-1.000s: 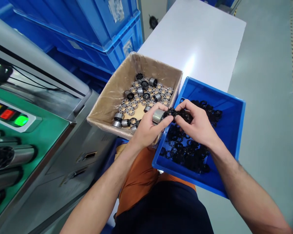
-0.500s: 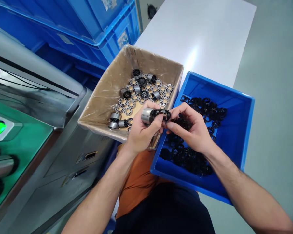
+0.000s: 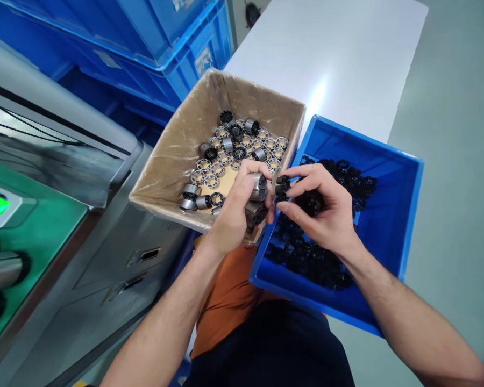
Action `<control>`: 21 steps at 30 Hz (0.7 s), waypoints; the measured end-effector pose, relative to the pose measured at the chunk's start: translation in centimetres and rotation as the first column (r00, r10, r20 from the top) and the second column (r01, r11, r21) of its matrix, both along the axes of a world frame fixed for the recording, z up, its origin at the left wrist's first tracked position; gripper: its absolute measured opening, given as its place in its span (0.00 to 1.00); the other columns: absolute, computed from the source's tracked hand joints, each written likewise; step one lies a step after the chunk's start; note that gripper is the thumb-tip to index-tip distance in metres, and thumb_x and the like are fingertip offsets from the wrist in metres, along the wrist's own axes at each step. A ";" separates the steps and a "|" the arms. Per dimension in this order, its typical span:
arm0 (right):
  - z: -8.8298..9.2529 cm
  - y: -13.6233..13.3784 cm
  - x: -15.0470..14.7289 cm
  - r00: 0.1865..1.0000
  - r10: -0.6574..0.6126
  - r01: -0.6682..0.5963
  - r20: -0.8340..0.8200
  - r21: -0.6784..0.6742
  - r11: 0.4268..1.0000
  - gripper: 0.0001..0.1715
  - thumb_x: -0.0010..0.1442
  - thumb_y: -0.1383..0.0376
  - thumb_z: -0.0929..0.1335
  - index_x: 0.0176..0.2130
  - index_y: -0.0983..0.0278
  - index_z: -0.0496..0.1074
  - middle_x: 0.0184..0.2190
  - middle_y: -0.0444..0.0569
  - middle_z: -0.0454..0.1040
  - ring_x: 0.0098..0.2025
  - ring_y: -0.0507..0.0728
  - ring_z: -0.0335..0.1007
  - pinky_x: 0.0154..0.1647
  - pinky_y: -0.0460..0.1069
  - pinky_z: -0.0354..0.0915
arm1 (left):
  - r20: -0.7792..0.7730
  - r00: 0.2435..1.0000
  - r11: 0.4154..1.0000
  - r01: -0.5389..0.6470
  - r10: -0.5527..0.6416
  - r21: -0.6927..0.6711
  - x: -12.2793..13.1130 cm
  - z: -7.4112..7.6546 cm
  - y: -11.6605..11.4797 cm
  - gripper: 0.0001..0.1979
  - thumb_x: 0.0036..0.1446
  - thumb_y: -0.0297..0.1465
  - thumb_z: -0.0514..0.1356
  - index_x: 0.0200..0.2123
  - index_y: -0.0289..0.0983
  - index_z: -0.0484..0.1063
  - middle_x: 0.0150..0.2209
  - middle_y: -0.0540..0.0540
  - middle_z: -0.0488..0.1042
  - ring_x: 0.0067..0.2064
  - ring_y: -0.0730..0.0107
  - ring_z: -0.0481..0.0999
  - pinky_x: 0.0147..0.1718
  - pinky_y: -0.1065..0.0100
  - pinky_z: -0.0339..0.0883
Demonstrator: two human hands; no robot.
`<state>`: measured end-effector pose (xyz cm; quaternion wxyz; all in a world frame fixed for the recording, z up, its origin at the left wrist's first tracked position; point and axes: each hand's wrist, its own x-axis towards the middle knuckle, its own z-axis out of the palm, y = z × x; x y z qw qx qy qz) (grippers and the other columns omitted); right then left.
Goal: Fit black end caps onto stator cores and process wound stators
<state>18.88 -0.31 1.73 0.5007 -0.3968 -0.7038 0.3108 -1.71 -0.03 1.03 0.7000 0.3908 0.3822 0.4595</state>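
Pinching a black ring (image 3: pixel 283 185) in the right hand (image 3: pixel 320 212), its fingers closed on it, while a metal sleeve (image 3: pixel 259 186) is clamped in the left hand (image 3: pixel 236 212), above the gap between blue tray (image 3: pixel 407 215) and cardboard box (image 3: pixel 173 156). If misaligned, the ring could be dropped into that gap. Earlier the ring was seated against the sleeve; now a small gap is seen. Farther back, a white table (image 3: pixel 339 59).

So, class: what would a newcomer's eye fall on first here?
Two bare hands meet mid-picture: the left hand grips a small silver metal cylinder, the right hand pinches a black toothed plastic ring against it. Behind the left hand is a plastic-lined cardboard box of metal parts; under the right, a bright blue plastic tray.
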 end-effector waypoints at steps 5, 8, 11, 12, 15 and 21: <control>-0.9 -0.3 -0.7 1.000 -0.012 0.012 0.008 -0.041 0.999 0.22 0.73 0.57 0.84 0.62 0.53 0.83 0.56 0.51 0.88 0.52 0.64 0.87 0.60 0.61 0.84 | -0.042 0.999 0.999 0.034 -0.035 -0.020 0.1 0.1 -0.4 0.34 0.74 0.67 0.65 0.69 0.52 0.77 0.44 0.46 0.83 0.28 0.66 0.78 0.27 0.62 0.71; -1.1 -0.2 -0.7 1.000 0.020 -0.020 0.004 0.015 1.000 0.18 0.73 0.58 0.84 0.59 0.52 0.86 0.57 0.51 0.89 0.57 0.66 0.87 0.63 0.64 0.84 | -0.058 0.997 0.999 0.040 -0.041 -0.030 -0.1 0.1 -0.5 0.37 0.72 0.68 0.65 0.70 0.52 0.79 0.43 0.45 0.83 0.28 0.67 0.77 0.26 0.63 0.69; -1.0 -0.1 -0.4 0.999 0.035 -0.035 -0.006 0.041 0.999 0.18 0.71 0.63 0.85 0.58 0.49 0.88 0.56 0.49 0.89 0.60 0.65 0.87 0.65 0.63 0.83 | -0.066 0.996 0.998 0.063 -0.062 0.003 -0.3 0.1 -0.5 0.36 0.73 0.68 0.65 0.67 0.49 0.81 0.40 0.46 0.82 0.28 0.66 0.78 0.27 0.63 0.68; -0.9 0.0 -0.3 0.999 0.036 -0.036 0.002 0.044 0.998 0.17 0.71 0.63 0.85 0.57 0.49 0.88 0.55 0.48 0.89 0.59 0.65 0.87 0.65 0.63 0.83 | -0.069 0.995 0.997 0.072 -0.071 0.009 -0.3 0.0 -0.5 0.36 0.72 0.68 0.65 0.66 0.49 0.82 0.40 0.46 0.82 0.29 0.66 0.78 0.27 0.63 0.68; -0.8 0.0 -0.1 0.999 0.037 -0.038 0.033 0.042 0.998 0.14 0.71 0.59 0.85 0.55 0.49 0.90 0.54 0.48 0.90 0.56 0.65 0.87 0.62 0.63 0.85 | -0.062 0.994 0.996 0.086 -0.087 -0.019 -0.4 0.0 -0.6 0.37 0.71 0.68 0.67 0.67 0.48 0.81 0.41 0.45 0.83 0.28 0.68 0.76 0.25 0.64 0.66; -0.3 -0.1 -0.2 0.998 0.064 -0.064 -0.020 0.009 0.998 0.18 0.70 0.59 0.86 0.57 0.49 0.90 0.52 0.47 0.90 0.53 0.63 0.87 0.56 0.60 0.85 | -0.008 0.996 0.996 0.089 -0.090 -0.030 -0.4 0.2 -0.9 0.37 0.71 0.67 0.68 0.71 0.51 0.78 0.41 0.46 0.81 0.27 0.69 0.75 0.26 0.65 0.67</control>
